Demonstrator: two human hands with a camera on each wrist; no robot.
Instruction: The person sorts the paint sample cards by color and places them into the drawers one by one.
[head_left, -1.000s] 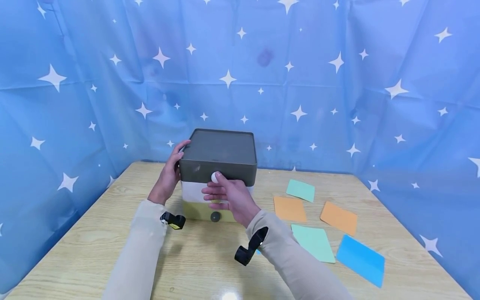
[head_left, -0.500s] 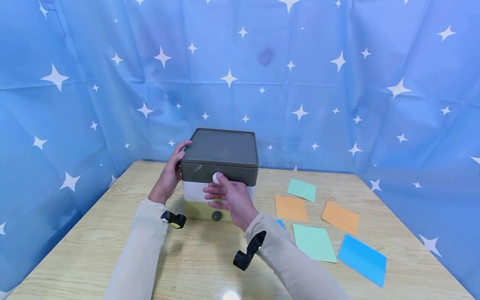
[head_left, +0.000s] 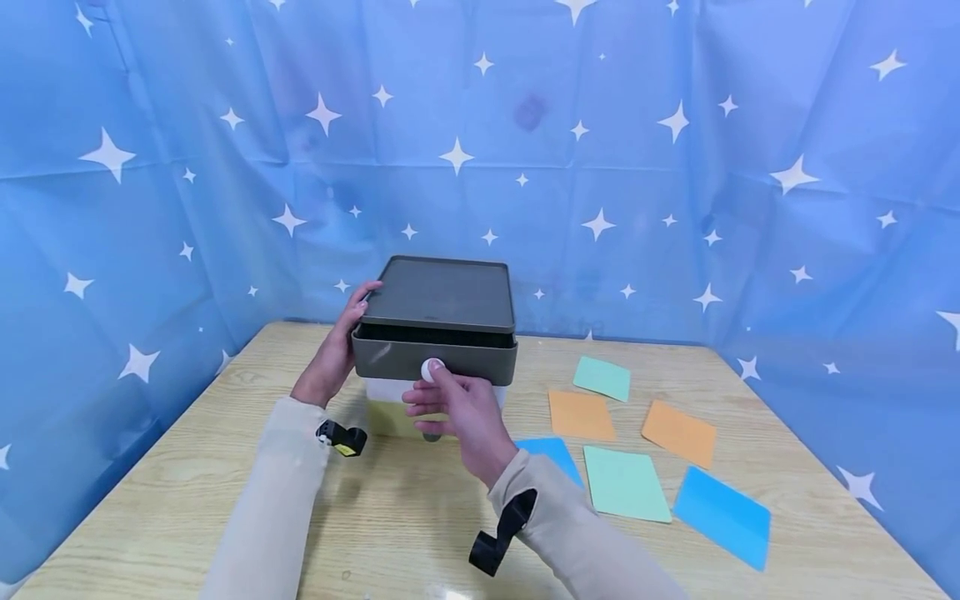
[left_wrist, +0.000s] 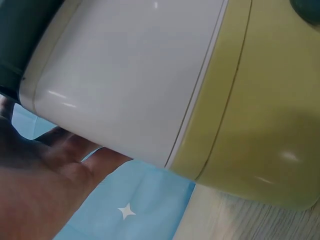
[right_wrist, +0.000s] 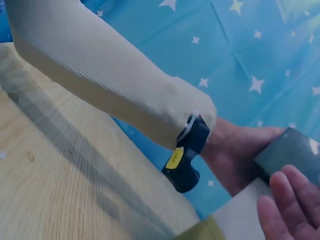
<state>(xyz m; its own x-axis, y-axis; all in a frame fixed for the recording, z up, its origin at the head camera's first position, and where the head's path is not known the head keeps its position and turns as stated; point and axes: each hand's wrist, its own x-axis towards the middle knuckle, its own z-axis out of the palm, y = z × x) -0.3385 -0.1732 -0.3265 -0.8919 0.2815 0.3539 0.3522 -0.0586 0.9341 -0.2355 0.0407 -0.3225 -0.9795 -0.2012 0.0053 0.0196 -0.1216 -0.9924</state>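
A small drawer box [head_left: 450, 292] with a dark grey top tier, a white middle and a yellow bottom stands on the table. Its grey top drawer [head_left: 384, 358] is pulled out a little, leaving a dark gap under the lid. My right hand [head_left: 474, 417] pinches the drawer's round white knob [head_left: 429, 370] between thumb and index finger, the other fingers held out below. My left hand [head_left: 333, 357] rests along the box's left side, fingers extended near the upper edge; the left wrist view shows them against the white wall [left_wrist: 120, 80]. The right hand partly covers the bottom drawer's dark knob [head_left: 431, 437].
Right of the box lie several coloured cards on the wooden table [head_left: 187, 483]: green [head_left: 602, 378], orange [head_left: 581, 415] and blue [head_left: 723, 517] ones among them. A blue star-patterned curtain [head_left: 525, 167] hangs close behind the table and at both sides.
The top drawer has slid outward toward me, with my right hand drawing it by the white knob. My left hand stays at the box's left side.
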